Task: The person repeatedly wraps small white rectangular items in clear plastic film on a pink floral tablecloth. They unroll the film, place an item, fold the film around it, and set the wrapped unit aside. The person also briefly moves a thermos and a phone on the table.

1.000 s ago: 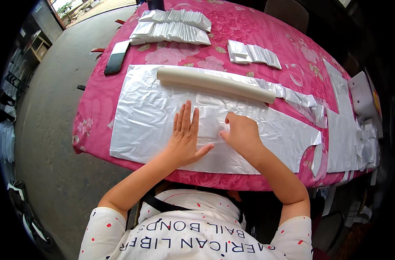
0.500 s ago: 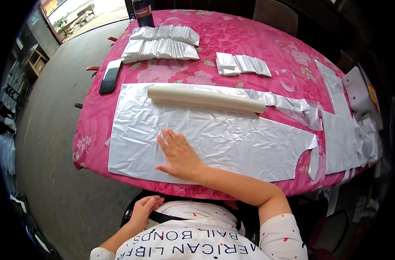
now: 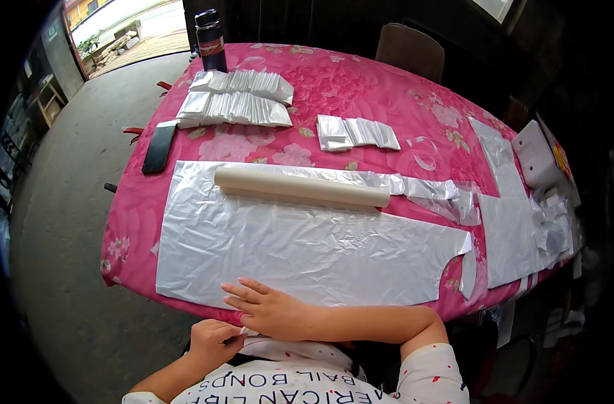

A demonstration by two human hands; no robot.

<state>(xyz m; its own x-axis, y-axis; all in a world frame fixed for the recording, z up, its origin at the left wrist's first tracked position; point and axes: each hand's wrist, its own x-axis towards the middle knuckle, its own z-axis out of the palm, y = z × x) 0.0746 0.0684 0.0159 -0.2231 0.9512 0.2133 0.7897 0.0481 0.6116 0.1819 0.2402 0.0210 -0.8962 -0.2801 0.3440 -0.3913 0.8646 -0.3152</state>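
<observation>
A flat stack of silvery-white plastic bags [image 3: 307, 262], with a curved cut-out at its right end, lies along the near side of the table. Over its near edge, my right hand [image 3: 273, 313] is stretched out with the fingers spread, holding nothing. My left hand [image 3: 216, 342] is just below the table edge, close to the right one, its fingers closed. A small white bit shows at its fingertips; I cannot tell whether it is shirt hem or plastic. A beige cardboard tube [image 3: 303, 188] rests across the far part of the stack.
Rows of folded white packets [image 3: 236, 108] and a smaller group [image 3: 357, 133] lie farther back on the pink flowered tablecloth [image 3: 334, 84]. A phone [image 3: 159, 148] and a dark bottle [image 3: 211, 40] are at the left. More plastic sheets [image 3: 512, 236] and a white box [image 3: 539, 155] stand at the right.
My right hand has slid back from the middle of the stack to its near edge. My left hand has risen toward the table edge, and the view has tilted up slightly.
</observation>
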